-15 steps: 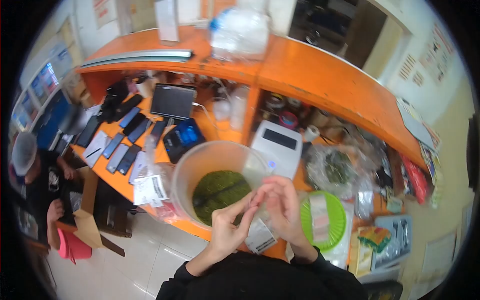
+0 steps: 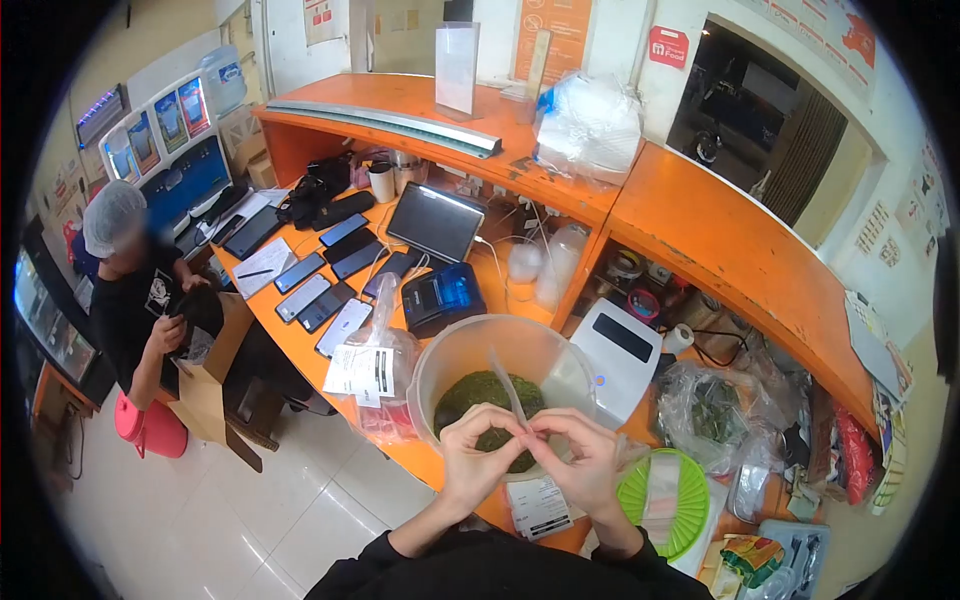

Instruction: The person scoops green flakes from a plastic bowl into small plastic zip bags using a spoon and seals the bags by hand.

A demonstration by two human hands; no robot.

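Both hands come together over the near rim of a translucent plastic tub of green, chopped-leaf-like stuff. My left hand pinches the lower end of a thin, clear plastic bag, seen almost edge-on. Opposite it, my right hand pinches the same bag, fingertips touching the left ones. A bright green round basket with clear plastic bags on it lies right of my right hand. A printed paper slip shows below the hands.
Several phones, a tablet and a black-blue device lie left on the orange counter. A bagged package with a label touches the tub. A white machine stands behind right. A co-worker handles a cardboard box.
The view has swung left and sharpened. My hands, held close together at the tub's right side before, now meet at its near rim, with the bag standing up between them.
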